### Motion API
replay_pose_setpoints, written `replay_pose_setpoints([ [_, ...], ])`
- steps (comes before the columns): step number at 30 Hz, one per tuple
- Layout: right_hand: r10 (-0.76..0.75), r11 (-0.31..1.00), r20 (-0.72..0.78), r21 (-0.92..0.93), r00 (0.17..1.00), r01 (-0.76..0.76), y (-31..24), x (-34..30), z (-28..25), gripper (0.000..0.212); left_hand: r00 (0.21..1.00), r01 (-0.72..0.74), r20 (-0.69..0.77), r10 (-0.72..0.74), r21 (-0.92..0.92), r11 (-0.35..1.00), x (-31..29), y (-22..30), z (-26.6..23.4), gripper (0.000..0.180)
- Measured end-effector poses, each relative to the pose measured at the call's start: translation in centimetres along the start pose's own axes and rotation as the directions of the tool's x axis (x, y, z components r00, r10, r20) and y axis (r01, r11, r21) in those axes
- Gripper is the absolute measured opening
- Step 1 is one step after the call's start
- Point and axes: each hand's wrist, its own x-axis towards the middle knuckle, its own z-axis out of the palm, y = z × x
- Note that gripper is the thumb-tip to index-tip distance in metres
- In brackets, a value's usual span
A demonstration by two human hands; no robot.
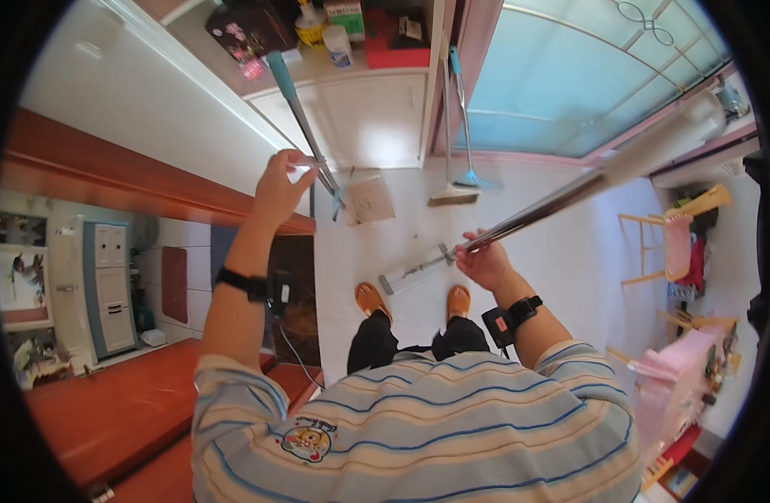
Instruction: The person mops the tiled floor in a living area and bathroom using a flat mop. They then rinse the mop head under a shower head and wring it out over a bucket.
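Striped shirt (418,427) nearest, orange slippers (414,299) below on white floor (553,251); broom (452,126) and small mop (467,117) leaning against cupboard (360,117) ahead. Right hand (484,261) clamped on steel mop pole (561,201), slanting from flat head (414,270) up-right; left hand (280,186) pinching teal-gripped pole (305,126), angled up-left.

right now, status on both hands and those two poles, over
Left hand pinching the teal-grip pole. Right hand shut on the steel mop handle, flat mop head on the floor. Broom leaning by the cabinet, clear of both.
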Motion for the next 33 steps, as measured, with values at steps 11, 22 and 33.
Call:
replay_pose_setpoints([
  [11,-0.357,0.858,-0.148,0.339,0.922,0.386,7.4,-6.3,-2.1,0.034,0.934,-0.155,0.336,-0.119,0.682,0.715,9.1,-14.8,8.5,0.077],
  [22,-0.22,0.767,-0.1,0.598,0.97,0.235,6.6,-5.1,-1.8,0.019,0.914,-0.152,0.395,-0.091,0.543,0.826,0.8,-12.7,8.2,0.058],
  [33,-0.041,0.862,-0.091,0.5,0.995,0.081,6.9,-3.7,1.9,0.015,0.905,0.229,0.142,-0.401,0.631,0.741,-19.9,-12.1,3.7,0.067],
])
